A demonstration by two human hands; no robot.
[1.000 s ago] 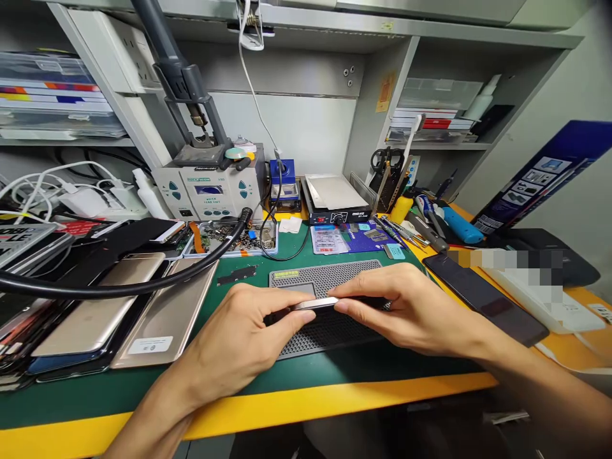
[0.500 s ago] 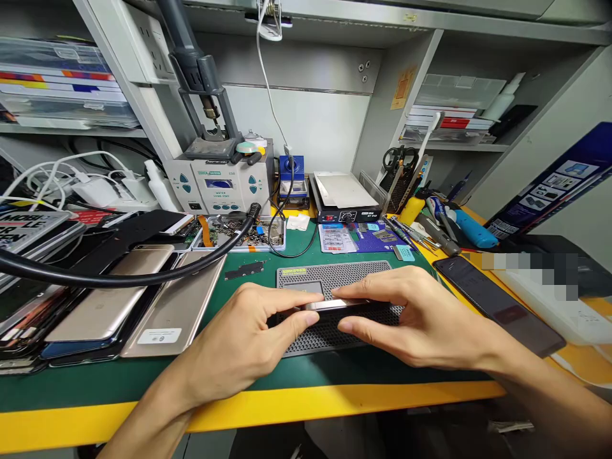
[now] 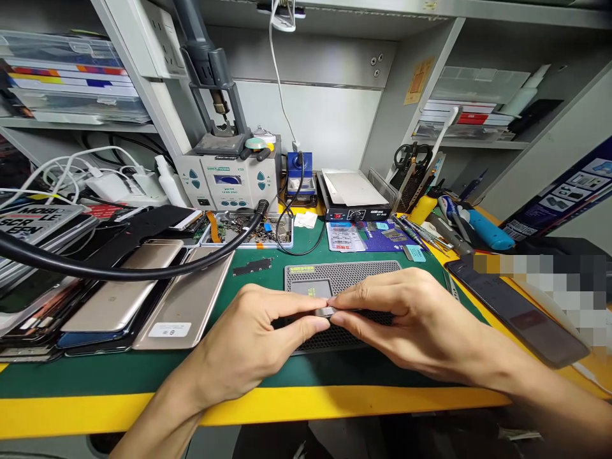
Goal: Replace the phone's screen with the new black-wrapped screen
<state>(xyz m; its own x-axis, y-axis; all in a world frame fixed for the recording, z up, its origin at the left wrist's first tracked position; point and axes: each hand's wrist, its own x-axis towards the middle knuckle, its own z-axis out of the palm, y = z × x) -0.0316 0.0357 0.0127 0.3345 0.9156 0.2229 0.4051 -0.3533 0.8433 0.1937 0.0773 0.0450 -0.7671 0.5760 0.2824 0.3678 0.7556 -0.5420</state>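
Observation:
Both hands meet over a dark perforated mat (image 3: 368,271) on the green work surface. Between them is a thin, silvery-edged flat device (image 3: 326,312), seen edge-on and largely covered by the fingers. My left hand (image 3: 261,331) pinches its left side, thumb below and fingers on top. From the right, my right hand (image 3: 411,315) grips it the same way, its thumb and fingertips close to those of my left hand. A flat dark strip (image 3: 252,266) lies on the green surface beyond my left hand.
Stacked phones and gold back covers (image 3: 184,299) lie at left, crossed by a thick black hose (image 3: 143,273). Behind stand a grey soldering station (image 3: 229,182), a parts tray (image 3: 287,233) and a flat heating unit (image 3: 356,207). A dark phone (image 3: 519,312) and tools are at right.
My right thumb has closed in onto the device, and the fingertips of both hands are closer together. Less of the device's edge shows. The whole view has shifted slightly.

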